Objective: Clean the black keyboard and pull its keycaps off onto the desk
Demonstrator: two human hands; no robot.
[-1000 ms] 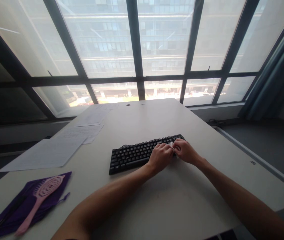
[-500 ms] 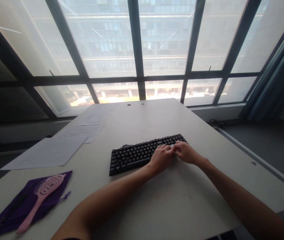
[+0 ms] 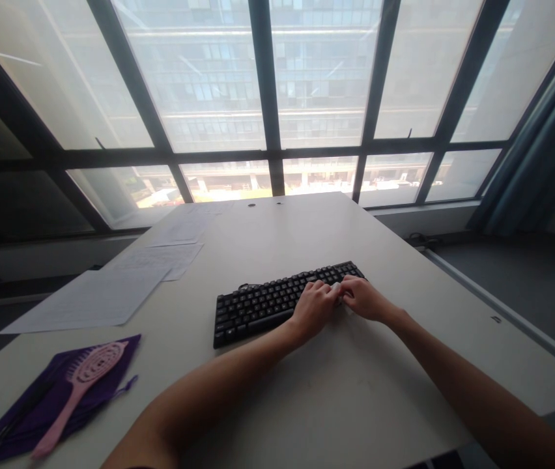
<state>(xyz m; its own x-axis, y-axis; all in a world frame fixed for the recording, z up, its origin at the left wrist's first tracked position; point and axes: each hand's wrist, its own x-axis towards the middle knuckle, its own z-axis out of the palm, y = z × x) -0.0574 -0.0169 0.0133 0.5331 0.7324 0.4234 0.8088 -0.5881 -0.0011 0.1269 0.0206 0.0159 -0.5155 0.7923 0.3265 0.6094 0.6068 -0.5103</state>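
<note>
A black keyboard [image 3: 258, 309] lies slanted on the white table [image 3: 277, 241], its right end farther from me. My left hand [image 3: 315, 305] rests over the keyboard's right part, fingers curled together. Right beside it, my right hand [image 3: 361, 297] is closed in a pinch near the keyboard's right end. Between the fingertips of both hands a small white thing [image 3: 337, 286] shows, mostly hidden; it could be tissue or cloth, I cannot tell which. Both hands' fingertips meet around it.
At the left, a pink hairbrush [image 3: 79, 391] lies on a purple pouch [image 3: 38, 397]. Printed papers [image 3: 96, 296] spread along the table's left edge. Large windows [image 3: 316, 78] stand beyond the table, with a blue curtain [image 3: 531, 143] at the right.
The white thing shows slightly more between my fingertips. The keyboard's left end has shifted slightly toward me. My hands have hardly moved.
</note>
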